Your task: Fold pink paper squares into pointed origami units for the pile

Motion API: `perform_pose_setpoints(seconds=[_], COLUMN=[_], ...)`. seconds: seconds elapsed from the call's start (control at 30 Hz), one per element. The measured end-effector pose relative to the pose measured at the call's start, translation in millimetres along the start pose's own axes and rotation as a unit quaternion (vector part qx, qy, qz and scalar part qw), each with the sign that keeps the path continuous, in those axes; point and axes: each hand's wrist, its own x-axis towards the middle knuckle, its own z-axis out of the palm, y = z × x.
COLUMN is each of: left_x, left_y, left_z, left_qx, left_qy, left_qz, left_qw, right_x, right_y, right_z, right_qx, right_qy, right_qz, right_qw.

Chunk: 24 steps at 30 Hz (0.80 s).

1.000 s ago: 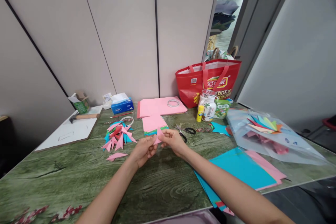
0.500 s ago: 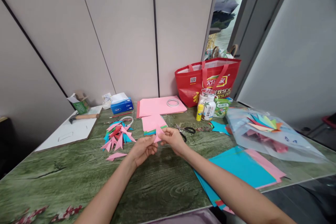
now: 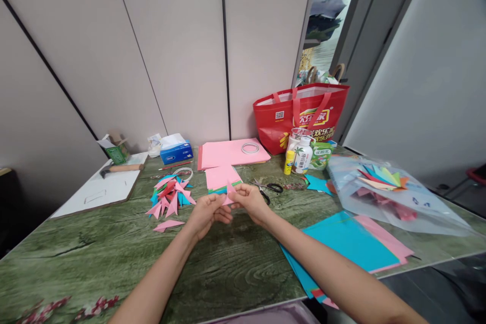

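Observation:
Between my two hands is a small folded pink paper piece [image 3: 229, 194] with a pointed tip upward. My left hand [image 3: 208, 212] pinches its left side with thumb and fingers. On its right side the fingers of my right hand [image 3: 248, 203] are closed, covering part of it. Just behind lies a stack of pink, green and blue paper squares [image 3: 222, 177]. A heap of folded pink, blue and red paper pieces [image 3: 170, 195] sits to the left, and a single folded pink piece [image 3: 169, 225] lies in front of it. Black-handled scissors [image 3: 274, 188] rest right of the stack.
Farther back are pink sheets [image 3: 224, 154] with a tape roll [image 3: 250, 148], a blue tissue box [image 3: 176, 153], a hammer [image 3: 121, 167], a glue stick [image 3: 289, 162], and a red bag [image 3: 271, 124]. At right lie blue sheets [image 3: 349, 243] and a plastic bag [image 3: 421, 207].
The pink paper piece has turned slightly in my fingers and its tip looks narrower. My left fingers have shifted a little; both hands stay in about the same place.

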Motion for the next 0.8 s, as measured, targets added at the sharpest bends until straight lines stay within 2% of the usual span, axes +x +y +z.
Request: perform_pose_setpoints(seconds=[0.13,0.3,0.53,0.63,0.8], left_x=[2.0,6.0,6.8,5.3,3.0], left_y=[-2.2,-6.8,-7.6,-8.5,-8.2], left_z=[-4.1,-8.8,-10.3,-7.0,-1.1], left_qx=[-0.022,-0.026,-0.008,0.012,0.047], left_qy=[-0.037,-0.032,-0.018,0.011,0.08], left_qz=[-0.009,0.027,0.034,0.061,0.131], left_qw=[0.999,0.999,0.999,0.998,0.987], right_x=[-1.1,-2.7,-3.4,-3.5,-3.7], right_y=[-0.4,-0.9,1.2,3.4,2.0], right_z=[-0.8,-1.2,-0.9,-1.4,-0.6], right_qx=[-0.006,-0.012,-0.037,-0.053,-0.061], right_qy=[-0.034,-0.039,-0.039,-0.034,-0.077], right_qz=[0.01,-0.015,-0.038,-0.048,-0.06], right_qw=[0.999,0.999,0.998,0.997,0.993])
